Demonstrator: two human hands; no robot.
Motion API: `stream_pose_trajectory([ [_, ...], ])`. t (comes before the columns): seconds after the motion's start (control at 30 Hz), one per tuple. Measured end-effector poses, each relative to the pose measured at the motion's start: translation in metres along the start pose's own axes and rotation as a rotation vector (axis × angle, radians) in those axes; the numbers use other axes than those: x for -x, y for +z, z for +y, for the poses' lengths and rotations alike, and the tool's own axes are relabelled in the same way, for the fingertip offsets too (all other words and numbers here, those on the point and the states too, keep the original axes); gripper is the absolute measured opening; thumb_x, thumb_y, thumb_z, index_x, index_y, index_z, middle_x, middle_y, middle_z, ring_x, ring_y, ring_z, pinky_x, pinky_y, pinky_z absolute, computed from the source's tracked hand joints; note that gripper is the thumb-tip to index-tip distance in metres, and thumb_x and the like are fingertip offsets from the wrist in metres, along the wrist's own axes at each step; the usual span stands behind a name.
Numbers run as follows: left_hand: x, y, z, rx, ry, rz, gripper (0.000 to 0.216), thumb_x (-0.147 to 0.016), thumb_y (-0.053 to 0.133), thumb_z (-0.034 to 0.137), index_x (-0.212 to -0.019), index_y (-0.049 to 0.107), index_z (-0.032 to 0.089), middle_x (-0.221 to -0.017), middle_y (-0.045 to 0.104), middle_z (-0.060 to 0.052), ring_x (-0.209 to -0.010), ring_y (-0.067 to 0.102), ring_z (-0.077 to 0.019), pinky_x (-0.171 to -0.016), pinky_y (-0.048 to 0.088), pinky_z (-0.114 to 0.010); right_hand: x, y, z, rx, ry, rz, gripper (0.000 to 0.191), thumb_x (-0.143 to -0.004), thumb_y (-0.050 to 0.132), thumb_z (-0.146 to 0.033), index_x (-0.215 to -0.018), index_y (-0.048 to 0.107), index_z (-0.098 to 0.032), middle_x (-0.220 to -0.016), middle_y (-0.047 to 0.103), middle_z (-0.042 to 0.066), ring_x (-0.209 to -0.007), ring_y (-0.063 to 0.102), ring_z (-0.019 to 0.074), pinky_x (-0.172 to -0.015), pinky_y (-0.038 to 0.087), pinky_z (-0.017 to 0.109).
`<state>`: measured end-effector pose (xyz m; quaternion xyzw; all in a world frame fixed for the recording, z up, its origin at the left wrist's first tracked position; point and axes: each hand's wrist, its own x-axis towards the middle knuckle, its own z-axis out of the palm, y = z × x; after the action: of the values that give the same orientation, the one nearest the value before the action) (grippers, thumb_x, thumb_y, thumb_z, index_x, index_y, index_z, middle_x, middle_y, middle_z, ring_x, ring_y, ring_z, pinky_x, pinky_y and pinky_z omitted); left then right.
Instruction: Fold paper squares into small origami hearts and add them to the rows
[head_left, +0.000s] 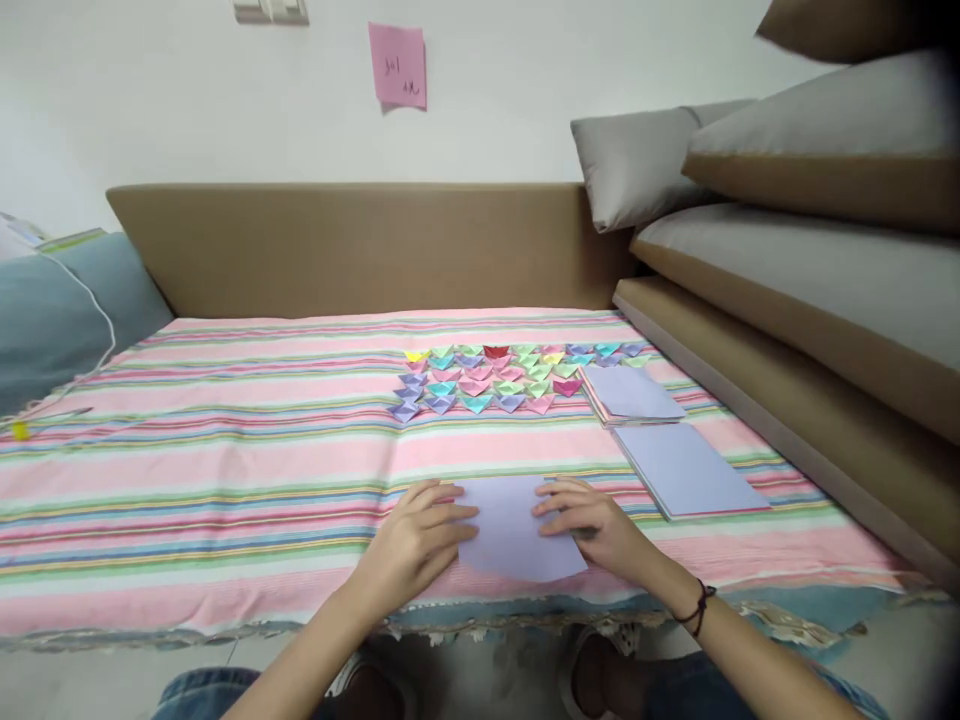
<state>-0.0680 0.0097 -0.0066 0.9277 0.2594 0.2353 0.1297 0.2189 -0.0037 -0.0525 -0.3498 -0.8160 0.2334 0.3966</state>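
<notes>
Touch lavender sheet point(514, 535) at lower centre of frame with left hand point(416, 535) and right hand point(592, 520) at opposite edges, with fingers point(456, 513) slightly apart, cannot tell whether clamped, below folded paper pieces point(476, 387).

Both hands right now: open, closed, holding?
Left hand: fingers on left side of the lavender paper sheet; whether pinching, can't tell.
Right hand: fingers on its right side; likewise can't tell.

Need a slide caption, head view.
Left hand and right hand on a lavender sheet over striped cloth, colourful folded paper pieces in rows beyond.
</notes>
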Motion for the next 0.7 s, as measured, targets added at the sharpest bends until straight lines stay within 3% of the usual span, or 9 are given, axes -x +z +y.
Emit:
stream_pose_trajectory([
  [0.1, 0.015, 0.009, -0.004, -0.033, 0.017, -0.096, 0.029, -0.086, 0.047, 0.017, -0.107, 0.063, 0.027, -0.114, 0.066, -0.004, -0.118, 0.049, -0.0221, -0.101, 0.034, -0.043, 0.014, 0.003, 0.005, 0.126, 0.003, -0.149, 0.032, -0.079, 0.051, -0.007, -0.092, 0.071, -0.029, -0.100, 0.070, 0.004, -0.109, 0.056, 0.0243, -0.095, 0.039, 0.050],
  [0.2, 0.023, 0.017, -0.005, -0.056, -0.015, -0.156, 0.034, -0.085, 0.047, 0.016, -0.114, 0.059, 0.025, -0.120, 0.062, -0.005, -0.120, 0.046, -0.0236, -0.100, 0.037, -0.042, 0.018, 0.000, 0.002, 0.209, 0.027, -0.215, 0.037, -0.076, 0.050, -0.003, -0.097, 0.069, -0.028, -0.107, 0.067, 0.005, -0.113, 0.051, 0.0253, -0.096, 0.037, 0.051],
  [0.37, 0.023, 0.037, -0.001, -0.144, -0.058, -0.260, 0.073, -0.069, 0.044, 0.000, -0.136, 0.037, 0.027, -0.145, 0.035, -0.003, -0.132, 0.030, -0.0271, -0.105, 0.029, -0.049, 0.013, 0.003, -0.009, 0.317, 0.058, -0.279, 0.032, -0.081, 0.053, -0.012, -0.105, 0.066, -0.029, -0.113, 0.058, 0.008, -0.110, 0.047, 0.0262, -0.094, 0.037, 0.051],
  [0.47, 0.020, 0.047, 0.003, -0.168, -0.058, -0.275, 0.083, -0.063, 0.044, -0.001, -0.139, 0.031, 0.028, -0.150, 0.025, -0.003, -0.134, 0.023, -0.0283, -0.107, 0.023, -0.052, 0.012, 0.009, -0.012, 0.362, 0.066, -0.305, 0.037, -0.080, 0.057, -0.016, -0.113, 0.062, -0.030, -0.116, 0.054, 0.010, -0.111, 0.044, 0.0278, -0.094, 0.036, 0.051],
  [0.6, 0.017, 0.047, 0.002, -0.157, -0.086, -0.270, 0.075, -0.066, 0.049, 0.002, -0.135, 0.039, 0.028, -0.147, 0.031, -0.005, -0.130, 0.029, -0.0302, -0.105, 0.025, -0.052, 0.013, 0.004, -0.011, 0.385, 0.097, -0.320, 0.033, -0.076, 0.065, -0.027, -0.109, 0.064, -0.031, -0.116, 0.053, 0.010, -0.112, 0.041, 0.0305, -0.093, 0.036, 0.052],
  [0.7, 0.017, 0.042, -0.002, -0.153, -0.137, -0.235, 0.062, -0.072, 0.051, 0.006, -0.128, 0.049, 0.030, -0.141, 0.041, -0.004, -0.126, 0.033, -0.0302, -0.101, 0.029, -0.051, 0.015, -0.005, -0.008, 0.382, 0.149, -0.290, 0.029, -0.077, 0.064, -0.022, -0.104, 0.067, -0.032, -0.116, 0.054, 0.009, -0.113, 0.040, 0.0301, -0.093, 0.036, 0.051],
])
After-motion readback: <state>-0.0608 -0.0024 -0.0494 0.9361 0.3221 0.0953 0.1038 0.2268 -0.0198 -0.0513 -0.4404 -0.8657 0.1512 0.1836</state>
